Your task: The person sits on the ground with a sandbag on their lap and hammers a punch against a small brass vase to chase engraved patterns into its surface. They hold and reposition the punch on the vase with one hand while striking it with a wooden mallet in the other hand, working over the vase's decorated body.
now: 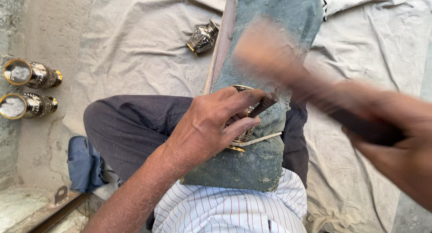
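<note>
**Chasing the cup on the pad**

On the dusty cloth, a green pad crosses your lap. Your left hand pinches the punch against the cup mid-pad; hold it steady. Your blurred right hand is closed round the mallet; strike squarely.

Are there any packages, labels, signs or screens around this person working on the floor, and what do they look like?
None in view: only engraved metal vases, a grey cloth and a dusty green pad.
</note>
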Demonstrator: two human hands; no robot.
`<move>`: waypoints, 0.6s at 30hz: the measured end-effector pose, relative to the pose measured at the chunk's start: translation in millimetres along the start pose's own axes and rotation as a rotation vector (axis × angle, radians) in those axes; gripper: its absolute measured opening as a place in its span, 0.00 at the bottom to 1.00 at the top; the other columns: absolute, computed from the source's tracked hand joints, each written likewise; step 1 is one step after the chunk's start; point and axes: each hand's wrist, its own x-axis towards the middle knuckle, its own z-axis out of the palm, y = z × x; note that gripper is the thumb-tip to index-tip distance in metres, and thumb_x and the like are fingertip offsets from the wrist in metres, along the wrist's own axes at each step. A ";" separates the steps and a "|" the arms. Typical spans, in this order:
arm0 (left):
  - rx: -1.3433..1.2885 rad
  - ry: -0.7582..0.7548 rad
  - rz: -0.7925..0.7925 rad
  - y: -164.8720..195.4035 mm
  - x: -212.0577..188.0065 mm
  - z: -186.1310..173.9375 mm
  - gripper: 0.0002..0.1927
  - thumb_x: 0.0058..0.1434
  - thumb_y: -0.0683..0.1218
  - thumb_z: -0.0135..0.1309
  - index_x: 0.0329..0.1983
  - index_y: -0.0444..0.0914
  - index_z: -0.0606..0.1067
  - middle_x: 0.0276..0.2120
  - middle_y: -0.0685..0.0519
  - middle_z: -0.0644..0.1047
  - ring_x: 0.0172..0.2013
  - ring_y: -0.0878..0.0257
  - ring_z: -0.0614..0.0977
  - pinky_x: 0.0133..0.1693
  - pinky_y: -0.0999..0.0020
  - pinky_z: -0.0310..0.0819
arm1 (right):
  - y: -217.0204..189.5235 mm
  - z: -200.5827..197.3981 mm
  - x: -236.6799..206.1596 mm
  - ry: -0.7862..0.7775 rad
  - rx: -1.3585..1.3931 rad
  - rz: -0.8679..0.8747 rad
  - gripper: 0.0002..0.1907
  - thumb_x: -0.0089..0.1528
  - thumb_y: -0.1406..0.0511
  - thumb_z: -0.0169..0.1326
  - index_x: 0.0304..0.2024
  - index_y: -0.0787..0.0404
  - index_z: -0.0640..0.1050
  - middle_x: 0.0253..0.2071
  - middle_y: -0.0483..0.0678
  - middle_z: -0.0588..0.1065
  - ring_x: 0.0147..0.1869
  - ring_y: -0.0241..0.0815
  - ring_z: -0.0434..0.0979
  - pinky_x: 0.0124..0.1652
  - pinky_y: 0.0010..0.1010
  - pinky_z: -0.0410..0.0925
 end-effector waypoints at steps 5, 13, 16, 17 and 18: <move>0.022 -0.039 -0.023 -0.6 2.7 -1.8 0.24 0.62 0.47 0.64 0.61 0.43 0.74 0.39 0.52 0.81 0.33 0.63 0.85 0.36 0.67 0.84 | -5.4 2.5 1.8 0.197 0.152 -0.042 0.35 0.55 0.70 0.68 0.64 0.64 0.72 0.38 0.56 0.79 0.36 0.43 0.82 0.33 0.32 0.78; 0.055 -0.046 0.000 -5.7 2.7 -2.0 0.24 0.61 0.48 0.64 0.60 0.43 0.74 0.35 0.53 0.80 0.33 0.64 0.85 0.36 0.67 0.83 | -9.5 6.5 -4.1 0.234 0.282 0.103 0.35 0.57 0.67 0.69 0.66 0.64 0.74 0.37 0.54 0.80 0.37 0.44 0.83 0.38 0.34 0.78; 0.051 -0.037 0.057 -9.3 1.8 -1.7 0.24 0.61 0.48 0.65 0.60 0.44 0.74 0.37 0.53 0.80 0.34 0.64 0.85 0.36 0.67 0.83 | 3.3 13.3 -11.8 0.246 0.157 0.002 0.36 0.50 0.69 0.69 0.60 0.70 0.74 0.41 0.59 0.79 0.41 0.48 0.82 0.45 0.35 0.77; 0.031 -0.036 0.067 -10.6 2.2 -0.9 0.24 0.62 0.49 0.64 0.60 0.44 0.74 0.38 0.54 0.80 0.36 0.65 0.86 0.37 0.69 0.84 | 10.5 15.3 -17.0 0.226 0.184 -0.043 0.34 0.50 0.70 0.67 0.60 0.69 0.74 0.41 0.58 0.80 0.41 0.47 0.83 0.44 0.34 0.76; 0.009 -0.033 0.072 -11.6 2.2 -0.1 0.23 0.63 0.49 0.64 0.60 0.45 0.73 0.39 0.54 0.80 0.37 0.67 0.87 0.38 0.71 0.85 | 19.8 16.9 -22.6 0.216 0.206 -0.051 0.33 0.51 0.69 0.67 0.60 0.69 0.74 0.40 0.58 0.79 0.40 0.47 0.82 0.42 0.33 0.76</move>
